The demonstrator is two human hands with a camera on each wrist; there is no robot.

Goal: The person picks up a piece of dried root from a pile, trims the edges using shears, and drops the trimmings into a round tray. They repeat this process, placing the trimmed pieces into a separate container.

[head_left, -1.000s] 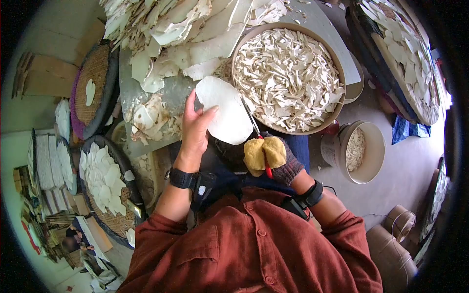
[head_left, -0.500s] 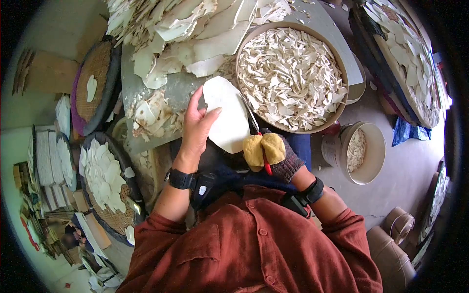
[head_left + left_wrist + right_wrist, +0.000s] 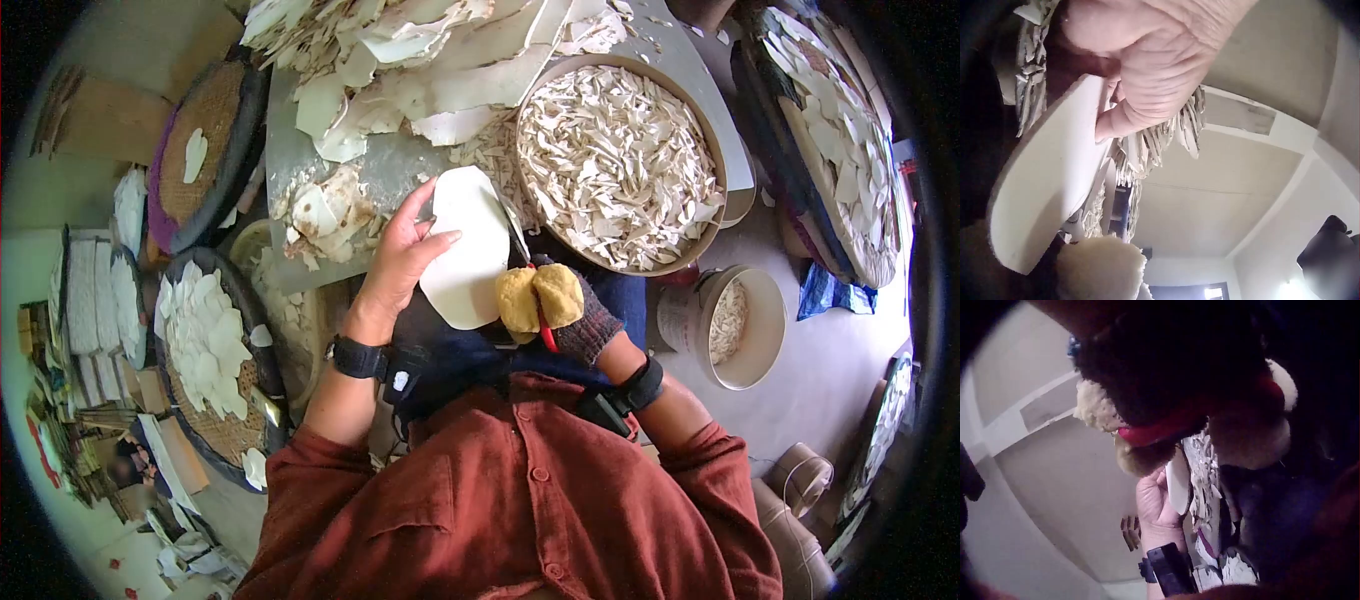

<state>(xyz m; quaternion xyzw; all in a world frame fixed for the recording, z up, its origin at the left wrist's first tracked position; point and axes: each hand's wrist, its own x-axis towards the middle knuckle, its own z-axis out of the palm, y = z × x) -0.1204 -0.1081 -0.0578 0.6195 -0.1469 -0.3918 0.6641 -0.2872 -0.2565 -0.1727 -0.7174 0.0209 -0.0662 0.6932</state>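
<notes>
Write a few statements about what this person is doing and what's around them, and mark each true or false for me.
1. The left hand holds a flat white piece. True.
2. The left hand wears a glove. False: it is bare; the right hand is the gloved one.
3. The right hand grips shears with yellow-padded handles. True.
4. The round tray is empty. False: the round tray is filled with pale chips.
5. A bucket to the person's right has chips in it. True.
6. The person's shirt is bright green. False: the shirt is reddish brown.
</notes>
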